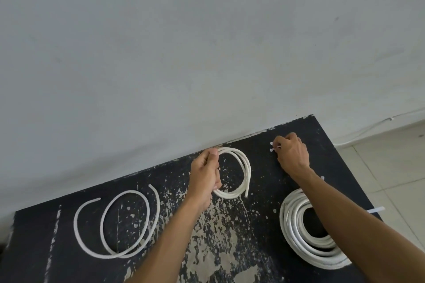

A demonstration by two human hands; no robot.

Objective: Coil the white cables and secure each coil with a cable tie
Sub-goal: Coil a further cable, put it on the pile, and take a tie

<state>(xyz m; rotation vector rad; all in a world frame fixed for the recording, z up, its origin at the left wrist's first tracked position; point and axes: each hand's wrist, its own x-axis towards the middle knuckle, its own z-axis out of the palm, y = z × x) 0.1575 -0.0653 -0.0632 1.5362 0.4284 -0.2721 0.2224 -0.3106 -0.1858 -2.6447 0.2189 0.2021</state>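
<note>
Gripping a small untied coil [239, 172] mid-desk, the left hand [205, 176] steadies it; the right hand [292, 153] pinches cable ties [273, 146] at the far edge; one loose cable [117, 220] remains uncoiled.

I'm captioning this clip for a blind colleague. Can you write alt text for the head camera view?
A person's left hand grips a small coil of white cable on a worn black table, while the right hand pinches white cable ties near the far edge. A loose uncoiled cable lies left; a thick coil lies right.
</note>
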